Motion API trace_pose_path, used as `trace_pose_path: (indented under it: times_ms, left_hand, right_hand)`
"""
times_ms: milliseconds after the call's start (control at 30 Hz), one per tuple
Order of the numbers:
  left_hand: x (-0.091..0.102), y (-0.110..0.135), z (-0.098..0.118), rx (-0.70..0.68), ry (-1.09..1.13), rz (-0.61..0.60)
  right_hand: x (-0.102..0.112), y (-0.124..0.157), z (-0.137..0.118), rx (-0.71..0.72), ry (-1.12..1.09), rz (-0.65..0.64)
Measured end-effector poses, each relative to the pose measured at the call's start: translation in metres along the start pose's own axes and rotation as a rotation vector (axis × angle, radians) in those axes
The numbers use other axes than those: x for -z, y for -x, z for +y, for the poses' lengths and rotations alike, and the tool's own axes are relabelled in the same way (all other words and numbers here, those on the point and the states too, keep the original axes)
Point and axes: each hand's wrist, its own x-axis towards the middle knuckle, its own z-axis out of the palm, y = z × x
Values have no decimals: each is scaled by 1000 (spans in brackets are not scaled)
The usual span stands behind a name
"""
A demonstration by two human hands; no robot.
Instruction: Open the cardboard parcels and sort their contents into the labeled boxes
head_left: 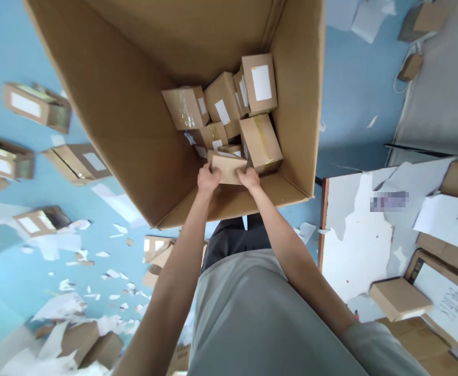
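Inside a large open carton (122, 136), both my arms reach down over its near wall. A small cardboard box (229, 166) is between my hands. My left hand (208, 178) grips its left end and my right hand (249, 178) grips its right end, fingers partly hidden behind it. Just beyond it lie several other boxes: a taped box (260, 140) to the right, a box with a white label (259, 83) at the back right, a labelled box (224, 102) in the middle, and a shiny taped box (185, 108) on the left.
Opened boxes (36, 107) and torn paper scraps (113, 269) litter the blue floor (107, 209) on the left. To the right stands a white table (354, 235) with a brown edge, with a closed box (401, 298) and more cartons near it.
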Motion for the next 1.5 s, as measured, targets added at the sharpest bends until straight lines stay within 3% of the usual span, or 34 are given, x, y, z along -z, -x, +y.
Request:
trace_pose_path:
  times_ms: [100, 200, 367, 533, 633, 733, 867, 967, 1067, 1167, 1233, 1333, 1433, 1500]
  left_hand:
    - [19, 51, 50, -215, -256, 161]
    - [23, 115, 97, -545, -331, 203]
    - [-2, 227, 155, -1038, -404, 163]
    - [-69, 313, 170, -1414, -435, -125]
    - [-129, 349, 157, -1587, -463, -348]
    - [-196, 378, 130, -1701, -487, -591]
    - [-285, 409, 86, -1774, -550, -885]
    - [-345, 427, 59, -1799, -616, -1055]
    - [-395, 439, 43, -1792, -709, -1132]
    - [-426, 441, 34, -1738, -797, -1125]
    - [-434, 436, 28, -1704, -860, -1150]
    - [-423, 424, 20, -1650, -910, -1176]
    - [-390, 403, 16, -1559, -888, -1074]
    - [-358, 384, 18, -1473, -871, -984]
  right_hand:
    - [18, 49, -7, 142, -127, 86]
    - [39, 105, 1, 301, -360, 181]
    - [74, 198, 43, 565, -725, 277]
    - [103, 268, 127, 585, -1018, 487]
    - [118, 295, 195, 527, -1129, 684]
    - [127, 309, 268, 432, -1172, 858]
    - [127, 308, 358, 315, -1246, 1005]
    - [121, 296, 411, 221, -1308, 1056]
    - [120, 283, 448, 125, -1327, 1016]
    - [129, 275, 472, 52, -1294, 947]
    - [139, 276, 484, 25, -1235, 914]
    - [158, 287, 498, -33, -1093, 915]
    - [176, 308, 500, -75, -901, 1034]
    - [188, 320, 490, -17, -795, 1125]
